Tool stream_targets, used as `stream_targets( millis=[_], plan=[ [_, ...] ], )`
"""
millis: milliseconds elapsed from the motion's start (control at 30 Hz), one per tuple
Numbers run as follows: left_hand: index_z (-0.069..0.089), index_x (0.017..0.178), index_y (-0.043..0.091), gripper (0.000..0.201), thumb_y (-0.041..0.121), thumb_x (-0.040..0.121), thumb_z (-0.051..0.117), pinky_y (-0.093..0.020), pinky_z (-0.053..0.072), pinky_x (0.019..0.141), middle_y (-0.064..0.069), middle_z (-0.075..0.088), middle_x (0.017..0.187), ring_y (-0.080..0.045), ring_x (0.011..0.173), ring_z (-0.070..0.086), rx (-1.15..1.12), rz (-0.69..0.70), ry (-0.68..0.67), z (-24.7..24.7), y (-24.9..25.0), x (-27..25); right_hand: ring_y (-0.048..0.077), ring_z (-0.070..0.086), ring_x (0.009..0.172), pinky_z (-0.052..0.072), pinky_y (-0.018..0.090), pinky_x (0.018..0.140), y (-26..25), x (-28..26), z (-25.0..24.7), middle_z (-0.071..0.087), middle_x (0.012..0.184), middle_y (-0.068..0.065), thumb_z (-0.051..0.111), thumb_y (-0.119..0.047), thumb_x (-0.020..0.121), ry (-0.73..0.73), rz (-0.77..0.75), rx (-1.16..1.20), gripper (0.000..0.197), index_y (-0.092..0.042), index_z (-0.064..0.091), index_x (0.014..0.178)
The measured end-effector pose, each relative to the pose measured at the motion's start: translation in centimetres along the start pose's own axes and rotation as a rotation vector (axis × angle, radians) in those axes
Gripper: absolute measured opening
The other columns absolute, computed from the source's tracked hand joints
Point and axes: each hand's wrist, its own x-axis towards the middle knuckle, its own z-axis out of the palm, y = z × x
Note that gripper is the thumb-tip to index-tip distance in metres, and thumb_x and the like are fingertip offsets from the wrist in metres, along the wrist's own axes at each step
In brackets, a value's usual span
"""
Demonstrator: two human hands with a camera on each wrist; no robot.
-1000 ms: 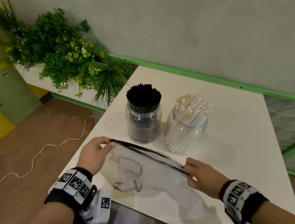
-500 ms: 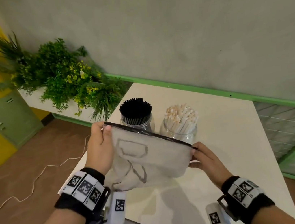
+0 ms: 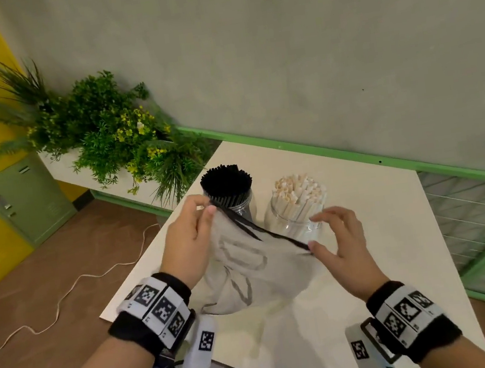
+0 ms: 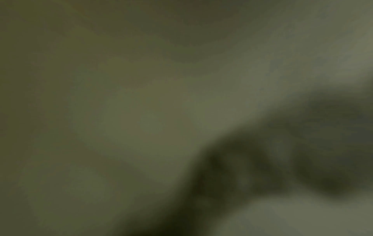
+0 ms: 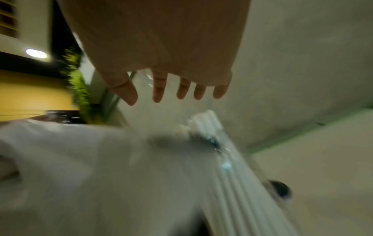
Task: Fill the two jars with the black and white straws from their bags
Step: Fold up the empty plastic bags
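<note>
- The left hand point(image 3: 187, 242), low and left of centre in the head view, pinches the upper left end of an empty clear bag point(image 3: 256, 272) by its black zip strip; the left wrist view is a dim blur and shows nothing clear.
- The bag hangs slack between the hands, above the near part of the white counter point(image 3: 377, 246).
- The right hand point(image 3: 341, 241), right of centre, has its fingers point(image 5: 158, 91) spread and straight; the thumb tip sits at the lower right end of the zip strip, but I cannot tell whether it touches.
- Just behind the bag stand two jars, close together: the left jar point(image 3: 243, 207) packed with black straws point(image 3: 225, 181), the right jar point(image 3: 295, 226) with white straws point(image 3: 298, 190).
- Bare counter lies to the right of the jars and behind them, up to the green-trimmed wall point(image 3: 309, 49).
- A planter of green plants point(image 3: 110, 137) borders the counter's far left corner.
</note>
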Motion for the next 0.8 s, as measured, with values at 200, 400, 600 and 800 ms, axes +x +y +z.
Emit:
stream_targets(
  millis=[200,400,600,800],
  plan=[
    [0.044,0.093,0.039,0.008,0.045,0.096,0.041,-0.032,0.035,0.049,0.003,0.043,0.051,-0.013,0.046,0.042,-0.032,0.182,-0.143,2.3,3.0,-0.6,0.000,0.045,0.111,0.036,0.030,0.096,-7.1,2.3,2.7,0.054,0.116,-0.017,0.056,-0.042,0.089,-0.144,-0.288,-0.023,0.039,-0.034,0.048,0.125],
    [0.037,0.122,0.044,0.077,0.086,0.059,0.048,-0.026,0.030,0.099,0.021,0.044,0.120,0.003,0.111,0.037,0.249,0.054,-0.370,-0.1,0.6,-0.4,0.008,0.057,0.084,0.047,0.032,0.081,-6.1,3.0,1.1,0.063,0.086,-0.014,0.055,-0.019,0.094,-0.073,-0.052,0.447,0.008,-0.024,0.061,0.096],
    [0.047,0.120,0.047,0.084,0.079,0.046,0.069,-0.014,0.044,0.077,0.024,0.052,0.120,0.000,0.105,0.053,0.025,-0.234,-0.688,-1.7,-2.8,-1.8,0.001,0.055,0.074,0.045,0.014,0.070,-5.1,3.5,-1.4,0.060,0.080,-0.009,0.048,-0.002,0.098,0.131,0.021,0.543,0.020,-0.016,0.059,0.089],
    [0.067,0.096,0.039,0.025,0.048,0.073,0.074,-0.015,0.038,0.072,0.020,0.062,0.098,0.000,0.084,0.054,0.043,-0.212,-0.662,-1.2,-3.8,-2.6,0.016,0.054,0.084,0.045,0.030,0.078,-3.6,3.8,-3.0,0.059,0.090,0.006,0.045,-0.007,0.100,0.241,0.127,0.620,0.016,-0.010,0.058,0.092]
  ],
)
